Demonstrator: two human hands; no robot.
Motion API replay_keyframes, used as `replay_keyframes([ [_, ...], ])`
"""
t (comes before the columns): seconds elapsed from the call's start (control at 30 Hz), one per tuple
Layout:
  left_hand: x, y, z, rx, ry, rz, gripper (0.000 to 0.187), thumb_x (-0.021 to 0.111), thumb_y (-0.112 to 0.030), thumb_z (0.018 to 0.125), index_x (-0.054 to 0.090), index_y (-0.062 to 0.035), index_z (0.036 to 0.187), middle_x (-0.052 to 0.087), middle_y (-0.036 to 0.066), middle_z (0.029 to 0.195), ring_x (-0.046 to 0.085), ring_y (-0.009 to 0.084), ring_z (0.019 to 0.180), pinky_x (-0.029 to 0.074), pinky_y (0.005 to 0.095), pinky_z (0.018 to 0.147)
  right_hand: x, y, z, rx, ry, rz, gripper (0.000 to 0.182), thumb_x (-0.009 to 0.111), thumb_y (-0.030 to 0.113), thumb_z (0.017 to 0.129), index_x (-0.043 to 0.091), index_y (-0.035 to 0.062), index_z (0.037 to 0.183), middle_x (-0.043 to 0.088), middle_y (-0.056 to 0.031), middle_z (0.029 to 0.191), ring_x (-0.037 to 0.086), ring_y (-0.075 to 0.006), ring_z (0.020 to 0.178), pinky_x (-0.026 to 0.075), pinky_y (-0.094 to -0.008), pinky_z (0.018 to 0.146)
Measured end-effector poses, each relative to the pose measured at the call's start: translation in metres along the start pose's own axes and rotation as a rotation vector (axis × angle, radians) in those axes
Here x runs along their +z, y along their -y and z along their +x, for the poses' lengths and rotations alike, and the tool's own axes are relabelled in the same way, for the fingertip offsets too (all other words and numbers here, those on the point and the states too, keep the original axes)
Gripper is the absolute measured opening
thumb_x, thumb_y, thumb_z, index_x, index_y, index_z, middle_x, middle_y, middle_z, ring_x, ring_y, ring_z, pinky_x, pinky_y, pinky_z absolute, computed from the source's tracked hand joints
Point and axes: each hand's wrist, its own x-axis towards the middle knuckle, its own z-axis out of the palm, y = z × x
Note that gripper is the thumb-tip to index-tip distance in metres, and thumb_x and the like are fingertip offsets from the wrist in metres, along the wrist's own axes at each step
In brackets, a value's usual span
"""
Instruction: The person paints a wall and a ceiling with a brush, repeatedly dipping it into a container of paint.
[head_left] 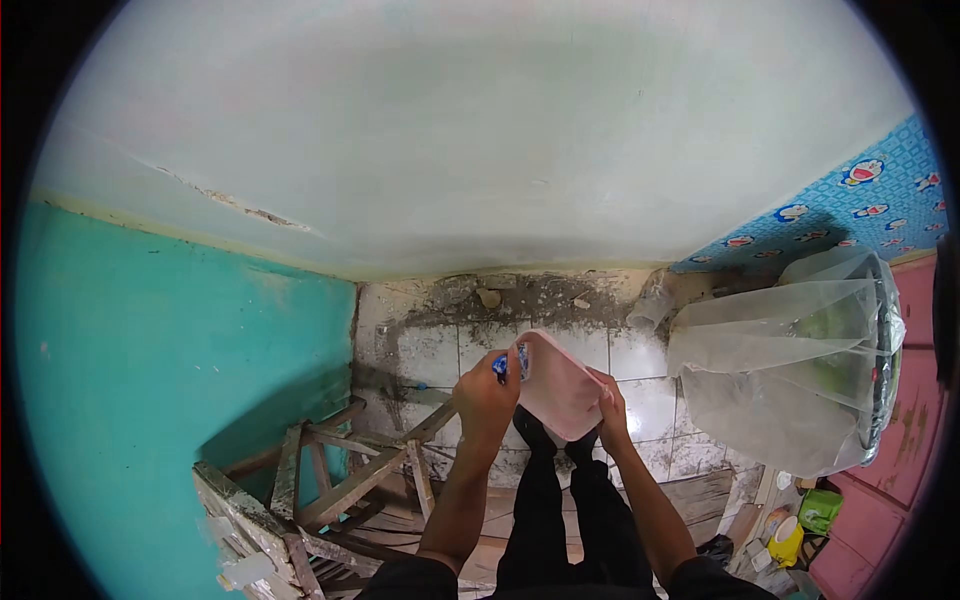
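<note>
In front of my legs, a shallow pale pink plastic container [562,392] is held tilted, its hollow side towards me. My left hand [485,400] is closed at the container's left edge, with a small blue-and-white thing [499,369] in its grip. Whether that is a packet or a tool I cannot make out. My right hand [613,410] grips the right rim, fingers wrapped behind it. Pinkish smears mark the container's inside.
A paint-spotted wooden trestle [350,490] stands at the left, by the green wall [180,340]. Clear plastic sheeting [780,370] drapes over something at the right. Dirt and debris [490,298] line the white tiles [640,355] along the pale wall [480,140]. Colourful packets [787,545] lie lower right.
</note>
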Motion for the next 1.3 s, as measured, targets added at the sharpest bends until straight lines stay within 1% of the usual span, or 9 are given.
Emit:
replay_keyframes([
  [0.17, -0.003, 0.002, -0.002, 0.035, -0.024, -0.083, 0.024, 0.065, -0.028, 0.095, 0.071, -0.0050, 0.091, 0.066, 0.016, 0.067, 0.066, 0.0324, 0.057, 0.049, 0.0403, 0.053, -0.002, 0.006, -0.004, 0.023, -0.038, -0.026, 0.064, 0.042, 0.051, 0.104, 0.047, -0.0021, 0.139, 0.057, -0.0124, 0.129, 0.053, -0.0194, 0.120, 0.038, -0.0335, 0.105],
  [0.27, -0.008, 0.010, -0.009, -0.129, 0.054, -0.200, 0.026, 0.064, -0.027, 0.098, 0.071, -0.0022, 0.095, 0.068, 0.012, 0.068, 0.066, 0.0203, 0.057, 0.048, 0.0340, 0.052, -0.005, 0.000, 0.000, 0.017, -0.050, -0.003, 0.069, 0.044, 0.056, 0.102, 0.044, -0.0015, 0.140, 0.054, -0.0140, 0.133, 0.052, -0.0219, 0.124, 0.039, -0.0366, 0.107],
  [0.37, -0.007, 0.028, -0.023, -0.432, 0.114, -0.576, 0.030, 0.062, -0.027, 0.100, 0.071, 0.0013, 0.100, 0.071, 0.009, 0.073, 0.064, 0.0116, 0.061, 0.048, 0.0276, 0.056, -0.004, 0.002, 0.002, 0.002, -0.095, 0.040, 0.068, 0.044, 0.055, 0.102, 0.044, -0.0013, 0.140, 0.053, -0.0141, 0.134, 0.051, -0.0225, 0.125, 0.038, -0.0367, 0.108],
  [0.47, -0.010, 0.044, -0.039, -0.627, 0.171, -0.863, 0.032, 0.061, -0.027, 0.100, 0.070, 0.0035, 0.104, 0.071, 0.007, 0.079, 0.062, 0.0106, 0.062, 0.049, 0.0253, 0.062, -0.002, 0.007, 0.009, -0.008, -0.141, 0.110, 0.066, 0.044, 0.053, 0.103, 0.044, -0.0014, 0.139, 0.053, -0.0142, 0.133, 0.051, -0.0224, 0.125, 0.039, -0.0365, 0.108],
  [0.67, 0.006, 0.083, -0.075, -0.537, 0.527, -0.894, 0.030, 0.056, -0.020, 0.103, 0.063, 0.0043, 0.118, 0.068, 0.005, 0.091, 0.059, 0.0098, 0.072, 0.048, 0.0246, 0.066, -0.005, 0.012, 0.023, 0.032, -0.193, 0.071, 0.066, 0.042, 0.054, 0.103, 0.044, -0.0017, 0.139, 0.054, -0.0142, 0.132, 0.052, -0.0221, 0.122, 0.040, -0.0366, 0.106],
  [0.77, 0.013, 0.096, -0.079, -0.503, 0.670, -0.908, 0.027, 0.051, -0.016, 0.105, 0.057, 0.0042, 0.122, 0.062, 0.003, 0.091, 0.055, 0.0067, 0.077, 0.041, 0.0217, 0.065, 0.000, 0.007, 0.031, 0.036, -0.194, 0.089, 0.066, 0.041, 0.054, 0.103, 0.044, -0.0015, 0.139, 0.053, -0.0142, 0.132, 0.052, -0.0222, 0.122, 0.041, -0.0366, 0.105],
  [1.07, 0.071, 0.139, -0.034, -0.498, 0.515, -0.982, 0.028, 0.046, -0.030, 0.108, 0.056, -0.0035, 0.112, 0.051, -0.002, 0.082, 0.044, 0.0063, 0.067, 0.038, 0.0227, 0.061, 0.011, -0.040, 0.062, -0.079, -0.392, 0.065, 0.066, 0.041, 0.054, 0.103, 0.044, -0.0008, 0.140, 0.053, -0.0148, 0.132, 0.051, -0.0235, 0.123, 0.041, -0.0380, 0.106],
  [1.17, 0.133, 0.180, -0.009, -0.489, 0.395, -1.066, 0.031, 0.046, -0.033, 0.108, 0.057, -0.0042, 0.107, 0.050, -0.003, 0.078, 0.044, 0.0057, 0.064, 0.037, 0.0227, 0.059, 0.013, -0.049, 0.074, -0.057, -0.469, 0.148, 0.066, 0.041, 0.054, 0.104, 0.044, -0.0010, 0.140, 0.052, -0.0151, 0.132, 0.051, -0.0245, 0.124, 0.041, -0.0389, 0.106],
  [1.3, 0.215, 0.234, 0.046, -0.497, 0.273, -0.884, 0.033, 0.048, -0.034, 0.107, 0.059, -0.0043, 0.101, 0.049, -0.002, 0.071, 0.043, 0.0064, 0.061, 0.037, 0.0238, 0.056, -0.001, -0.071, 0.092, -0.063, -0.482, 0.142, 0.065, 0.040, 0.053, 0.104, 0.043, -0.0006, 0.140, 0.052, -0.0153, 0.133, 0.051, -0.0255, 0.124, 0.041, -0.0402, 0.105],
])
